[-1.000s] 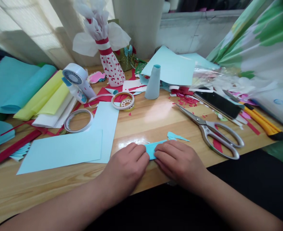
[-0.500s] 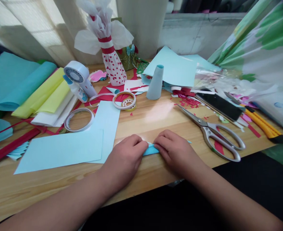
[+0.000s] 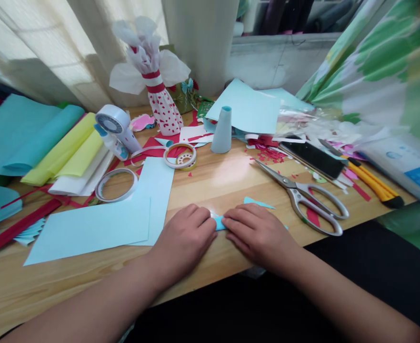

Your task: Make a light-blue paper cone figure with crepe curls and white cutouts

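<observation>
Small folded strip of light blue paper (image 3: 219, 223) pinned flat on the wooden counter (image 3: 217, 183), right between both hands, close to the front edge. Left hand (image 3: 183, 243) on one end, right hand (image 3: 256, 236) on the other, fingers (image 3: 205, 220) curled together and clamped down on the paper. Pointed light blue scrap (image 3: 257, 203) lying loose just past the right hand, not touching it as far as I can tell. Big steel scissors (image 3: 295, 194) off to the right, blades closed. Two light blue sheets (image 3: 88, 233) overlapping in an L to the left, with a tape roll (image 3: 97, 189) just beside them. Further back, pale blue paper cone (image 3: 221, 133) standing upright, black phone (image 3: 312, 159) and yellow utility knife (image 3: 370, 183) over on the right.
</observation>
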A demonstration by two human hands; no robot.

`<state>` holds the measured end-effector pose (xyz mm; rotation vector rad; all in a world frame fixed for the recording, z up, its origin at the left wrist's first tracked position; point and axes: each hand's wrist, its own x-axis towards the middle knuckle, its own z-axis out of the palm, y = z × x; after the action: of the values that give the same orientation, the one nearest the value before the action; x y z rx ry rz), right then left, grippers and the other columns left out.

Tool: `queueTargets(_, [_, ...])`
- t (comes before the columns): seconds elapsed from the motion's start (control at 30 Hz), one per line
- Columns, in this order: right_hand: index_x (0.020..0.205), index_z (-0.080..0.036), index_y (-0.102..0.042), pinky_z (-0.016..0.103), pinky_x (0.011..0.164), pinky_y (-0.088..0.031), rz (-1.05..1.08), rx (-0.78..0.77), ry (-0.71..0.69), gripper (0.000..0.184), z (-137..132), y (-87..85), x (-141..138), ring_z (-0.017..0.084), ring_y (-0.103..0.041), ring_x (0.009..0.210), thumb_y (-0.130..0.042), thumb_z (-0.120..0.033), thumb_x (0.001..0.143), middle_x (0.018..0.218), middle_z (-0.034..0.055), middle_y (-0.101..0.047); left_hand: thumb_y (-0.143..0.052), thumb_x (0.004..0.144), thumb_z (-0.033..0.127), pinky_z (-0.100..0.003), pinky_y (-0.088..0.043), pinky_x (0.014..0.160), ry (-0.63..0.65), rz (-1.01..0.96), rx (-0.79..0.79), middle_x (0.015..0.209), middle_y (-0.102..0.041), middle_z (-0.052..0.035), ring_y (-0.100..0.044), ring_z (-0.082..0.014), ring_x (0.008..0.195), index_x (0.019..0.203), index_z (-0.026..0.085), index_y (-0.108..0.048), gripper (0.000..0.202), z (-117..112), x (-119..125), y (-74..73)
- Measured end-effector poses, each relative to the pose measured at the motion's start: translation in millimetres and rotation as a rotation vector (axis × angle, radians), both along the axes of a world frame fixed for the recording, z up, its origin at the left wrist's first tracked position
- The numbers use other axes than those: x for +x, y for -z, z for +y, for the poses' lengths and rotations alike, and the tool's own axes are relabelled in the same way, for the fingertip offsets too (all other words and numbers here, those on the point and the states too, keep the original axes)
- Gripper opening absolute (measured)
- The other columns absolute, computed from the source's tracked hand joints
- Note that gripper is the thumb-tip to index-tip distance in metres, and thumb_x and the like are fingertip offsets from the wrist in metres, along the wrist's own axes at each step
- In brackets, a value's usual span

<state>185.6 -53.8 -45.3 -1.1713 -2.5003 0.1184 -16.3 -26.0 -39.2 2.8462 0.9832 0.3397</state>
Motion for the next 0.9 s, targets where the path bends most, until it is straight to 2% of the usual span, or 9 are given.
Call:
queueTargets(0.1, [0.093,-0.013,-0.066,0.037,0.078,-0.045,0.021,-0.030,0.022,0.020,1,-1.4,-3,0.023,-0.057,0.087,-0.047,-0.013,0.088,0.092,0.0117,-0.068,-0.044,0.086,0.013,-0.032,-0.039,0.062,-0.024,0.055,0.142,0.073,-0.056,-0.0050,-0.048,-0.0190,0.070,0.073,0.016,-0.057,0.018,-3,3,3.0])
queueTargets(0.2, [0.086,-0.014,-0.067,0.035,0.073,-0.046,0.106,-0.059,0.068,0.016,6,-9.5,-1,0.021,-0.060,0.079,-0.051,-0.015,0.087,0.085,0.0107,-0.069,-0.042,0.085,0.011,-0.029,-0.041,0.062,-0.084,-0.041,0.113,0.071,-0.058,-0.0050,-0.051,-0.0174,0.068,0.072,0.016,-0.056,0.020,-6,2,-0.3])
queueTargets(0.37, [0.081,-0.015,-0.064,0.019,0.056,-0.046,0.368,-0.166,0.087,0.004,11,-38.7,14,0.010,-0.059,0.061,-0.061,-0.018,0.081,0.071,0.0008,-0.068,-0.046,0.085,0.019,-0.024,-0.042,0.059,-0.221,-0.233,-0.320,0.071,-0.063,-0.0008,-0.055,-0.0131,0.063,0.081,0.018,-0.059,0.013,-12,3,-28.6])
queueTargets(0.47, [0.074,-0.015,-0.064,0.019,0.053,-0.044,0.507,-0.242,0.084,0.003,13,-55.7,21,0.009,-0.056,0.056,-0.065,-0.017,0.077,0.065,-0.0009,-0.064,-0.051,0.083,0.024,-0.024,-0.042,0.061,-0.225,-0.233,-0.536,0.074,-0.065,0.0004,-0.057,-0.0138,0.066,0.085,0.019,-0.062,0.012,-11,20,-50.4])
queueTargets(0.57, [0.071,-0.016,-0.065,0.020,0.053,-0.044,0.534,-0.286,0.078,0.004,16,-66.5,29,0.009,-0.055,0.055,-0.066,-0.018,0.075,0.062,-0.0019,-0.063,-0.052,0.084,0.029,-0.024,-0.043,0.064,-0.191,-0.374,-0.733,0.075,-0.065,-0.0003,-0.059,-0.0142,0.069,0.082,0.018,-0.063,0.015,-5,45,-63.7])
queueTargets(0.63, [0.076,-0.017,-0.066,0.020,0.052,-0.046,0.589,-0.329,0.108,0.002,19,-69.7,38,0.010,-0.057,0.056,-0.066,-0.019,0.075,0.065,-0.0014,-0.065,-0.052,0.085,0.035,-0.025,-0.046,0.066,-0.203,-0.533,-0.995,0.073,-0.066,-0.0018,-0.061,-0.0148,0.069,0.080,0.016,-0.061,0.021,0,61,-65.9])
queueTargets(0.73, [0.098,-0.018,-0.066,0.023,0.055,-0.051,0.700,-0.315,0.133,0.024,24,-69.7,53,0.012,-0.061,0.061,-0.067,-0.021,0.074,0.077,0.0017,-0.069,-0.056,0.083,0.041,-0.026,-0.049,0.060,-0.238,-0.725,-1.323,0.071,-0.066,-0.0034,-0.063,-0.0143,0.062,0.085,0.015,-0.057,0.026,6,77,-62.4])
queueTargets(0.8, [0.111,-0.019,-0.062,0.027,0.063,-0.055,0.735,-0.256,0.095,0.034,28,-67.3,61,0.014,-0.064,0.071,-0.064,-0.022,0.078,0.090,0.0055,-0.070,-0.056,0.084,0.043,-0.022,-0.046,0.052,-0.243,-0.801,-1.389,0.067,-0.065,-0.0021,-0.061,-0.0116,0.053,0.088,0.015,-0.054,0.027,9,84,-58.1])
queueTargets(0.9, [0.119,-0.019,-0.059,0.032,0.079,-0.054,0.703,-0.216,0.056,0.035,33,-60.7,68,0.018,-0.065,0.092,-0.055,-0.022,0.085,0.110,0.0100,-0.067,-0.051,0.087,0.043,-0.016,-0.039,0.044,-0.247,-0.900,-1.408,0.060,-0.060,0.0016,-0.055,-0.0077,0.045,0.089,0.017,-0.050,0.027,15,92,-50.8])
